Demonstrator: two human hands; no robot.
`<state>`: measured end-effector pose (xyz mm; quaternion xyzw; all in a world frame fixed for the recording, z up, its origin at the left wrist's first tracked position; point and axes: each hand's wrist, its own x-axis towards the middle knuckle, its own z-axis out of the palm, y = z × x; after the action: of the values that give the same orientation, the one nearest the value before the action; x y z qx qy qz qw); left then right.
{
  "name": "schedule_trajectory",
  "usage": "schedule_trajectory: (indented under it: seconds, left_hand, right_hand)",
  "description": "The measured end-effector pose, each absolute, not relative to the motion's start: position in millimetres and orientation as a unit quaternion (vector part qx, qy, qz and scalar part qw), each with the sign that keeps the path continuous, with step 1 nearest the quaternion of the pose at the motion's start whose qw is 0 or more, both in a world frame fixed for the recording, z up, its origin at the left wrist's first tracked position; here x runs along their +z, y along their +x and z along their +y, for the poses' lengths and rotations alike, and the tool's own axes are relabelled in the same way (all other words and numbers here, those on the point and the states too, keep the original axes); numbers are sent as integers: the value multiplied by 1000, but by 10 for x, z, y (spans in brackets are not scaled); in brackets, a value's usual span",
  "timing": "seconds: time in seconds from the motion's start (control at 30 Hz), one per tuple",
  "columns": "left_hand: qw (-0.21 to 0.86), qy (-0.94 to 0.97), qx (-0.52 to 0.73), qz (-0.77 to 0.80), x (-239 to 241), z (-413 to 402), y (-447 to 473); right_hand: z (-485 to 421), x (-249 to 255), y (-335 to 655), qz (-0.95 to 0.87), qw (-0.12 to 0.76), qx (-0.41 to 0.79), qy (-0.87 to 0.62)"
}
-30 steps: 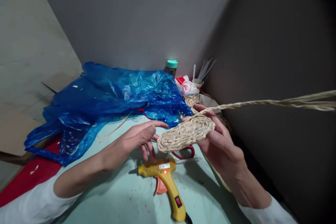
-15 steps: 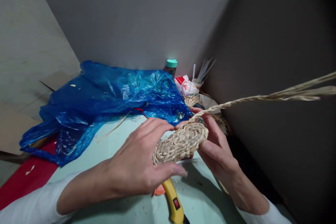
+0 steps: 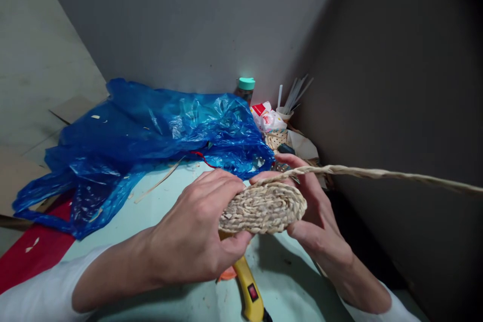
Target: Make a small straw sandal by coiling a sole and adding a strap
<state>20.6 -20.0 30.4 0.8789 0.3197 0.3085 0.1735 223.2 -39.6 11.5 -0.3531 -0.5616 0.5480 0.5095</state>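
Note:
Between my two hands is an oval coil of braided straw (image 3: 264,207), its flat face turned toward me. My left hand (image 3: 199,221) grips the coil's left end, thumb below and fingers over the top. At the right end, my right hand (image 3: 317,221) holds the edge with the thumb low and the fingers behind. From the coil's upper edge a loose braided tail (image 3: 362,171) runs over my right fingers and out of view to the right. Below the coil lies a yellow-handled tool (image 3: 249,289) with a red switch, its front end hidden.
A crumpled blue plastic bag (image 3: 158,126) covers the back left of the pale green table (image 3: 162,193). Behind stand a jar with a teal lid (image 3: 246,84), a red-and-white wrapper (image 3: 268,116) and a cup of white sticks (image 3: 285,113). Grey walls close off the back and right.
The coil has turned to lie more level, and my left thumb has closed onto its lower edge. The braided tail has swung down at the right.

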Motion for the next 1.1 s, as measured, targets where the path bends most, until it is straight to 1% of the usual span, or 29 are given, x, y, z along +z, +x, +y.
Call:
schedule_trajectory:
  seconds: [0.17, 0.3, 0.53, 0.67, 0.83, 1.03, 1.1]
  left_hand:
    - [146, 887, 324, 295, 291, -194, 184]
    - [115, 892, 330, 287, 291, -196, 179]
    - [111, 893, 333, 283, 298, -182, 173]
    - [98, 887, 358, 276, 330, -199, 188]
    - [85, 887, 370, 263, 357, -197, 203]
    - [95, 888, 362, 268, 311, -189, 207]
    - [113, 883, 355, 285, 289, -200, 208]
  right_hand:
    - [-410, 127, 2253, -565, 514, 564, -315]
    - [-401, 122, 2260, -559, 511, 574, -312]
    - [-354, 96, 2306, -570, 485, 611, -257]
    - [-343, 79, 2305, -598, 487, 587, -246]
    - [-357, 77, 2298, -628, 486, 542, -275]
    - [-388, 83, 2292, -641, 481, 519, -297]
    - [-384, 78, 2299, -647, 489, 505, -296]
